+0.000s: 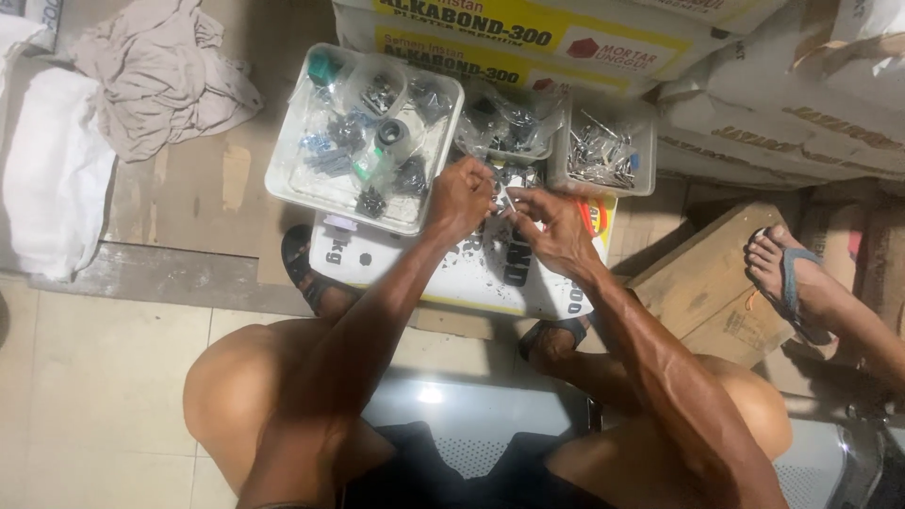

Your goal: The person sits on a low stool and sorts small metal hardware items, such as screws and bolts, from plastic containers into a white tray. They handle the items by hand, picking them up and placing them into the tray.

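Pinching one small metal part (502, 195) between left hand (459, 198) and right hand (556, 226), three trays (283, 179) beyond

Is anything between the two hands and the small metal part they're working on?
Nothing visible: the left hand and right hand meet directly at the small metal part, in front of the plastic trays.

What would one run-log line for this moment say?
left hand: pinching small metal part | right hand: pinching same part | nearby: clear tray of bagged hardware, small tub of metal parts
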